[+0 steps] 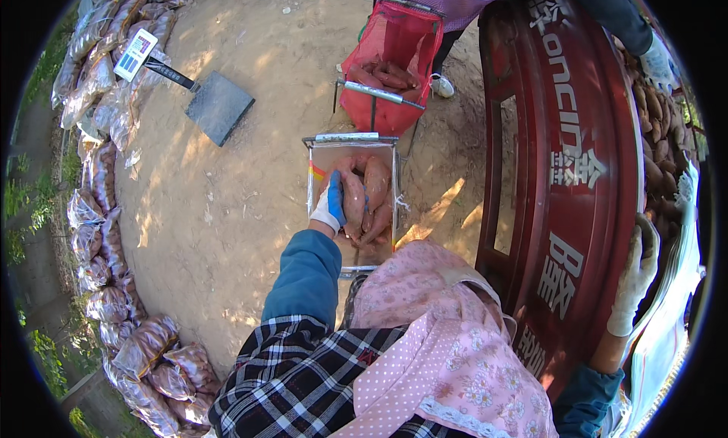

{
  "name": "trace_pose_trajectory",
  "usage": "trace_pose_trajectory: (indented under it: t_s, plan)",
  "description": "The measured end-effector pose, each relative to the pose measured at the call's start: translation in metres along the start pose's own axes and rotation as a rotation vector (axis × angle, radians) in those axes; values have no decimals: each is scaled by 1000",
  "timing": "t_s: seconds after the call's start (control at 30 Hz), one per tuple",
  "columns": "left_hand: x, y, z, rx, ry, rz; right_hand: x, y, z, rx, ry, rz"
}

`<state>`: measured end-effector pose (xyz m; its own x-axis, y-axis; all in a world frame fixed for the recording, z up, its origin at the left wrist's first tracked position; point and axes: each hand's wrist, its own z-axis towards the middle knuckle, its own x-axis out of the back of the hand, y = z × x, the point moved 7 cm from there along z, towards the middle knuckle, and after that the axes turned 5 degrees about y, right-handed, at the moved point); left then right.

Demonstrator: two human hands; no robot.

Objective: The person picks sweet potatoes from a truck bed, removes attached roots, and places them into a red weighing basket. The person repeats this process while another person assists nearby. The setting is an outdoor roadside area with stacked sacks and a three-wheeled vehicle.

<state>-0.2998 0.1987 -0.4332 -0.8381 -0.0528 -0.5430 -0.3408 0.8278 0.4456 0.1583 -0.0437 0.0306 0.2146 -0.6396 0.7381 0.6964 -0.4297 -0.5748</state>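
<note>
My left hand (331, 201), in a white glove with blue fingers, is closed against the side of a long sweet potato (352, 203). It is inside a clear bag (316, 182) stretched over a metal frame (350, 138). Several more sweet potatoes (376, 182) lie in the bag beside it. Over at the right, my right hand (639, 275) wears a pale glove and reaches past the top edge of the red truck side panel (607, 233). Its fingers are stretched and slightly apart, with nothing visible in them, near the heap of sweet potatoes (658, 127).
Beyond my frame stands a red mesh bag (356, 108) on another frame, partly filled. A person in a purple apron (455, 6) is behind it; their gloved hand (660, 65) is at the heap. A platform scale (220, 108) and stacked filled bags (106, 305) are at left.
</note>
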Motion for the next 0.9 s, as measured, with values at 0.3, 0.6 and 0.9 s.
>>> trace_pose_trajectory:
  t_s: [0.3,0.6,0.9]
  plan:
    - [-96,40,-50,-48,-296,48,-2,-20,-5,28,21,24]
    - [-208,117,26,18,3,-121,6,-69,-1,328,233,-106]
    - [-338,26,-88,-22,-416,451,80,-36,-88,267,-121,282]
